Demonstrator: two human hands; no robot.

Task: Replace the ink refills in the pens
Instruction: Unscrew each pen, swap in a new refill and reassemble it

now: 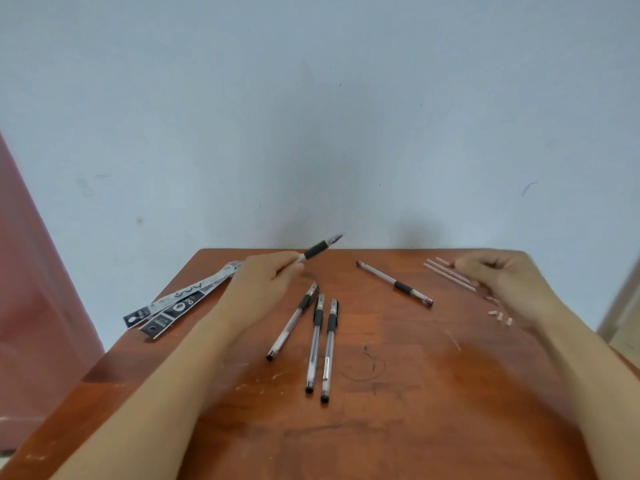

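Head view: left hand grips pen

Head-worn wide-angle view, close, forward and down over wooden table.

Near half of surface open from the front edge. Centre: three pens lying close together. Lone pen right of centre, clear gap between. Left hand with held pen fills far centre-left. Refill packs at left edge. Loose refills and small pieces crowd far right. Wall closes the back.
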